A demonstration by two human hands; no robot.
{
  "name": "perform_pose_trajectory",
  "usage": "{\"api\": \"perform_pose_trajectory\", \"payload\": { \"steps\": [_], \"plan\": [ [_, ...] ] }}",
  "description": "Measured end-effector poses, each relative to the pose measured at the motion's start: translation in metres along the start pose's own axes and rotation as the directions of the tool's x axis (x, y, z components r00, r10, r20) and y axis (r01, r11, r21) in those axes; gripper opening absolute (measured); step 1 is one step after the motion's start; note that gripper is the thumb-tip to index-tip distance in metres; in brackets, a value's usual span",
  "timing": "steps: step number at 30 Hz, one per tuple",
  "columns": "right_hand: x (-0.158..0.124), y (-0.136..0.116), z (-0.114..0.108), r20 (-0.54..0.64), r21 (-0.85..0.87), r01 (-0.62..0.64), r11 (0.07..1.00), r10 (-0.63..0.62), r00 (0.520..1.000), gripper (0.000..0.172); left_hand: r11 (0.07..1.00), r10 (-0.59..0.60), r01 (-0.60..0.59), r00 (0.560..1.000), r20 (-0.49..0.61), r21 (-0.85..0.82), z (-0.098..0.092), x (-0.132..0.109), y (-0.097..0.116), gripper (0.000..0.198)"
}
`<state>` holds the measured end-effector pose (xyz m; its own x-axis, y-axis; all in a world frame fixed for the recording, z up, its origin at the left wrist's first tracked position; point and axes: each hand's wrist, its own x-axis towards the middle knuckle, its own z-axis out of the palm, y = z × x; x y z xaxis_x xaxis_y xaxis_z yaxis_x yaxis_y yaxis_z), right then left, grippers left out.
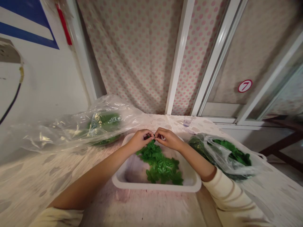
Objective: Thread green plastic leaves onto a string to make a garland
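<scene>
Your left hand [143, 139] and right hand [167, 139] met nearly tip to tip at 12 o'clock, above the far end of a white tray [156, 186], thumbs and forefingers of both pinched together on a small dark piece [154, 136], too small to identify. Green leaves [163, 168] lay in the tray, spread from beneath your fingers toward its near rim at 5 o'clock. The tray rested on the desk [35, 178] in front of you. At 10 o'clock from it, a clear plastic bag [71, 127] covered more greenery [109, 121]; at 3 o'clock, a second bag [219, 151] showed dark leaves [233, 152] at its opening. A clear cup [187, 121] stood at 1 o'clock. Farther off at 1 o'clock, a round, red-rimmed sticker [245, 85] read "7."
</scene>
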<state>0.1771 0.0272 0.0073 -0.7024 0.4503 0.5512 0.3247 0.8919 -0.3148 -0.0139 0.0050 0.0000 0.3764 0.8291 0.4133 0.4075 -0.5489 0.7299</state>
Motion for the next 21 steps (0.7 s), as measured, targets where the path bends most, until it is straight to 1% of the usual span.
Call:
{"api": "perform_pose_trajectory", "payload": {
  "steps": [5, 11, 17, 21],
  "plan": [
    [0.0004, 0.0011, 0.0011, -0.007, -0.004, 0.002, 1.0, -0.002, 1.0, 0.006, 0.999, -0.03, 0.029, 1.0, -0.003, -0.031, 0.0006, -0.0001, -0.0027, 0.016],
    [0.0007, 0.0009, 0.0013, -0.025, -0.014, 0.01, 1.0, -0.01, 1.0, 0.006, 0.995, -0.079, 0.078, 0.997, -0.012, -0.066, 0.0006, -0.0001, -0.0008, 0.018],
    [0.0, 0.0005, 0.0006, -0.048, -0.013, 0.025, 1.0, -0.026, 0.999, 0.005, 0.996, -0.067, 0.065, 0.997, -0.024, -0.065, 0.0014, -0.0001, -0.0025, 0.017],
    [0.0002, -0.0006, -0.0001, -0.045, -0.016, 0.031, 0.999, -0.032, 0.998, 0.006, 0.999, -0.041, 0.04, 0.998, -0.047, -0.019, 0.0002, -0.0003, -0.0006, 0.023]
  ]
}}
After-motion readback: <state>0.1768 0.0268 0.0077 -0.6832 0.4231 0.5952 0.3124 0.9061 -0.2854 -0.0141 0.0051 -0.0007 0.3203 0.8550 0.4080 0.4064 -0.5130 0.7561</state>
